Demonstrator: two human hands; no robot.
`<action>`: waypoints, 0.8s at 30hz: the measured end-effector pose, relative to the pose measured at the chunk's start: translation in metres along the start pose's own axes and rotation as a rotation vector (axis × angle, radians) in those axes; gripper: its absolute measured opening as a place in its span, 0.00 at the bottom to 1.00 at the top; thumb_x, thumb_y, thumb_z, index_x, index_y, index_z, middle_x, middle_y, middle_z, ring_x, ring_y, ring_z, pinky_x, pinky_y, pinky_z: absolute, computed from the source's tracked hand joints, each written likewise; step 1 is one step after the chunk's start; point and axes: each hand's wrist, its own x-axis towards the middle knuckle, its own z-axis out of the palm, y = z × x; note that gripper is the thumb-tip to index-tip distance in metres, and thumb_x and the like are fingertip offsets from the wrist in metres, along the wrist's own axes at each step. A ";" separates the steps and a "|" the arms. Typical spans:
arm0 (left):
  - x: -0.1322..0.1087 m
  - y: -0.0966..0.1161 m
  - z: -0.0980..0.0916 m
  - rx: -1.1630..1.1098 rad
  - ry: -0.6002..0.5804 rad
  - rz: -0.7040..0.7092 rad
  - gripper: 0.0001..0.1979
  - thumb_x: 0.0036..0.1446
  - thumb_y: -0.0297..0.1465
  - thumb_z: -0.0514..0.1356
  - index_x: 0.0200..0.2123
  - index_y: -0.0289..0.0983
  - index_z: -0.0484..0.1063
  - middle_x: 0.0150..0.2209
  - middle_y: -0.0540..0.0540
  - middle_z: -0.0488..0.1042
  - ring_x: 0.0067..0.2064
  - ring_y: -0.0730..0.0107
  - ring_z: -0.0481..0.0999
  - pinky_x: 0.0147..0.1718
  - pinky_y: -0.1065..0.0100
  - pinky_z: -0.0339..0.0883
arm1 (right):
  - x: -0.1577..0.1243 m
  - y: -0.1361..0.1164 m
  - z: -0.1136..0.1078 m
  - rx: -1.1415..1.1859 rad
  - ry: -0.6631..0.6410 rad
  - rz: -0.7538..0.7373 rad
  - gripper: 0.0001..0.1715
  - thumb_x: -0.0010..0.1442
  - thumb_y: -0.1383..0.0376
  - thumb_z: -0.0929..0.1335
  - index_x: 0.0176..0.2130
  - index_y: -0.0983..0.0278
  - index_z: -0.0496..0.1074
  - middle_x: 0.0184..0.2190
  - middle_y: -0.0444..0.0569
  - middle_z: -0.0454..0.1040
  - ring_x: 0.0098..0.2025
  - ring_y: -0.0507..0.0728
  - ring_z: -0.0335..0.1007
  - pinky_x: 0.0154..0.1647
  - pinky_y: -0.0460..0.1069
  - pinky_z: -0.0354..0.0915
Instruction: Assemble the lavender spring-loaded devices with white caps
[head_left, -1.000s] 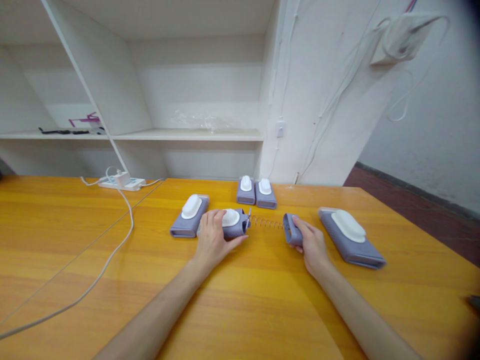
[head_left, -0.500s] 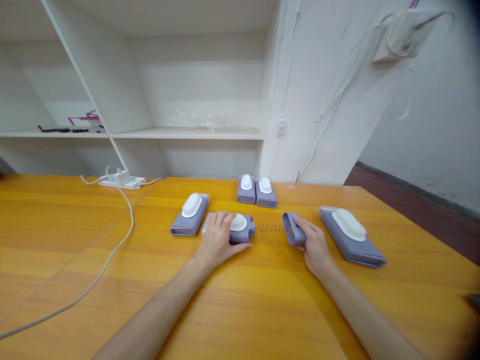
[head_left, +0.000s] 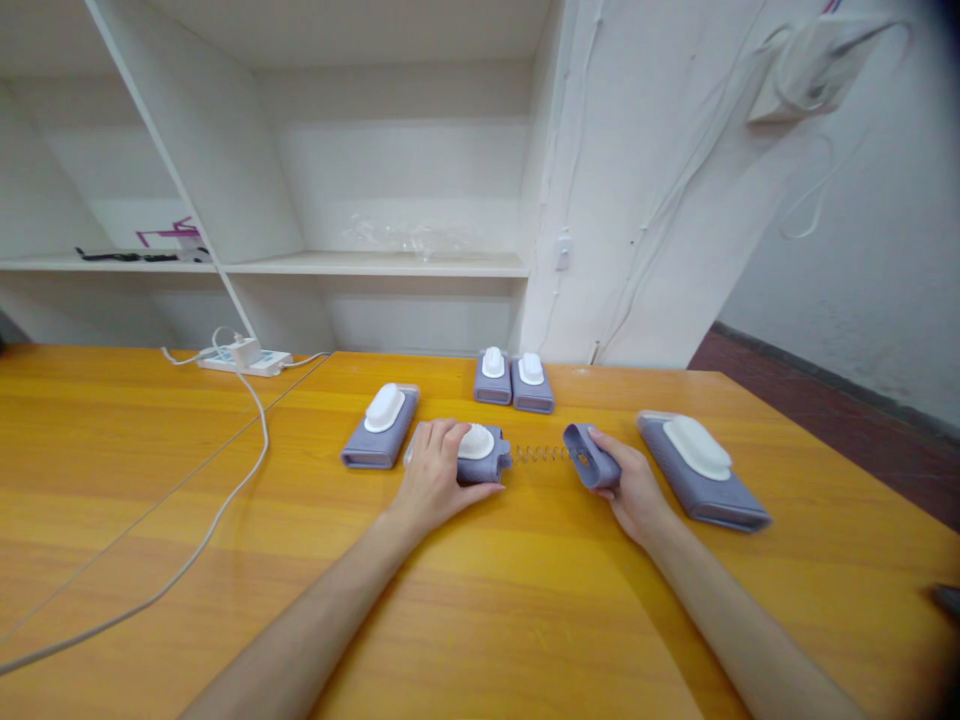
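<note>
My left hand (head_left: 439, 468) grips a purple-grey case with a white raised top (head_left: 480, 443), lying on the wooden table; the fingers cover its left part. From the case's right end a thin coiled spring (head_left: 540, 454) stretches across to a hollow purple-grey end cap (head_left: 591, 457). My right hand (head_left: 634, 490) pinches that cap, its opening tilted toward the case. The cap and the case are apart, with only the spring between them.
Similar cases stand around: one at left (head_left: 382, 425), two at the back, a larger one (head_left: 705, 470) at right. A power strip (head_left: 247, 362) sits at the back left, its white cable (head_left: 240, 510) running forward. White shelves (head_left: 375, 265) rise behind the table.
My right hand has turned the end cap slightly, so more of its hollow inside faces me. The left hand and the case have stayed put.
</note>
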 end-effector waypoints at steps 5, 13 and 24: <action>0.000 0.001 0.000 -0.040 -0.074 0.054 0.38 0.45 0.50 0.63 0.53 0.38 0.54 0.47 0.38 0.65 0.47 0.54 0.65 0.45 0.52 0.63 | -0.005 0.000 0.007 -0.090 -0.053 -0.002 0.21 0.50 0.49 0.71 0.30 0.66 0.72 0.18 0.41 0.65 0.16 0.48 0.55 0.11 0.42 0.49; 0.000 0.003 0.002 0.020 -0.124 0.060 0.39 0.43 0.51 0.64 0.52 0.37 0.56 0.47 0.38 0.66 0.47 0.52 0.65 0.47 0.50 0.62 | -0.017 0.008 0.028 -0.191 -0.175 -0.060 0.22 0.53 0.50 0.69 0.41 0.63 0.69 0.32 0.47 0.71 0.25 0.54 0.67 0.14 0.46 0.65; -0.001 0.011 0.005 -0.013 -0.103 0.111 0.39 0.44 0.53 0.62 0.53 0.36 0.55 0.47 0.37 0.66 0.47 0.53 0.66 0.45 0.50 0.63 | -0.030 0.013 0.047 -0.162 -0.254 0.003 0.22 0.54 0.50 0.69 0.41 0.62 0.65 0.29 0.45 0.73 0.22 0.54 0.68 0.15 0.46 0.65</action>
